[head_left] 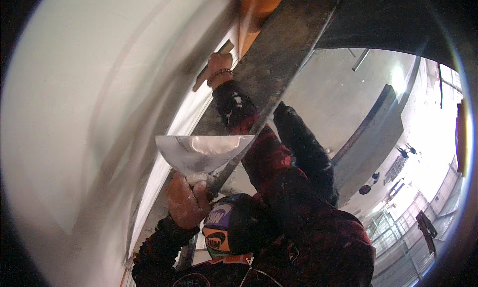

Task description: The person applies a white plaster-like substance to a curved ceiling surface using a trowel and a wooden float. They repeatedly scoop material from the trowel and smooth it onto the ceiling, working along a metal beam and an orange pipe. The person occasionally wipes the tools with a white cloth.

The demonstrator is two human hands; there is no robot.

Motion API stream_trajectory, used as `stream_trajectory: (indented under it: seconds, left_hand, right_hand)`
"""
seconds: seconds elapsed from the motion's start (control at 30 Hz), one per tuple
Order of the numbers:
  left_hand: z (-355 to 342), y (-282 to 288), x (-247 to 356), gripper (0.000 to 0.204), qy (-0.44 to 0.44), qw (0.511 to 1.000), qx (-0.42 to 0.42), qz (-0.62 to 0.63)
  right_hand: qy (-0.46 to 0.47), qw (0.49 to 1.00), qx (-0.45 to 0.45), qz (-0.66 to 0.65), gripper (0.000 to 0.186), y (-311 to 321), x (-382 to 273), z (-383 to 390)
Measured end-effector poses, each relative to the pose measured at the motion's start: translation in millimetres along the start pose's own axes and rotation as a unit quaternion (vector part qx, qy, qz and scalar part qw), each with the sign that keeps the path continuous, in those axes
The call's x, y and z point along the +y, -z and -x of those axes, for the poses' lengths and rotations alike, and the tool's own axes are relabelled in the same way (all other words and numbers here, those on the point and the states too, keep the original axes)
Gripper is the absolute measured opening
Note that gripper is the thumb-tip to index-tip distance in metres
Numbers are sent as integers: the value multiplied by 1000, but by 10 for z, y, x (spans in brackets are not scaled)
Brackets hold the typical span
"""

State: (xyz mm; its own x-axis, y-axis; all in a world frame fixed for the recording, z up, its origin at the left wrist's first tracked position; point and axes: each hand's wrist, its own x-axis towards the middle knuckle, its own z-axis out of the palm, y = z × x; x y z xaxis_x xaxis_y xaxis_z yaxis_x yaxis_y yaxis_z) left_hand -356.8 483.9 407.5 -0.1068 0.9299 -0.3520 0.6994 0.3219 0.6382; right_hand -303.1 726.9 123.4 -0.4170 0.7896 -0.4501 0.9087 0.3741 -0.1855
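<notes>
Putty knife [201, 152] in left hand [186, 201], blade beside wall [74, 112]

White wall [74, 112] (orange beam [256, 8] above)

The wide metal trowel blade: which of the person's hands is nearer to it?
Left. The left hand grips the handle right beneath the trowel blade. The right hand is raised well above it, holding a tool by the orange board against the white wall.
</notes>
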Motion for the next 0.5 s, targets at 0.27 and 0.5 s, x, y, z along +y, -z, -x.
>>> stream_trajectory:
  seconds: [0.27,0.5]
  left_hand:
    - [-40,-24,21,27,-17,1000,9,18]
    - [-27,37,79,20,-41,998,-33,-20]
  right_hand:
    - [-10,999,1,33,26,-250,178,-459]
    - [15,1000,14,13,28,-158,335,-510]
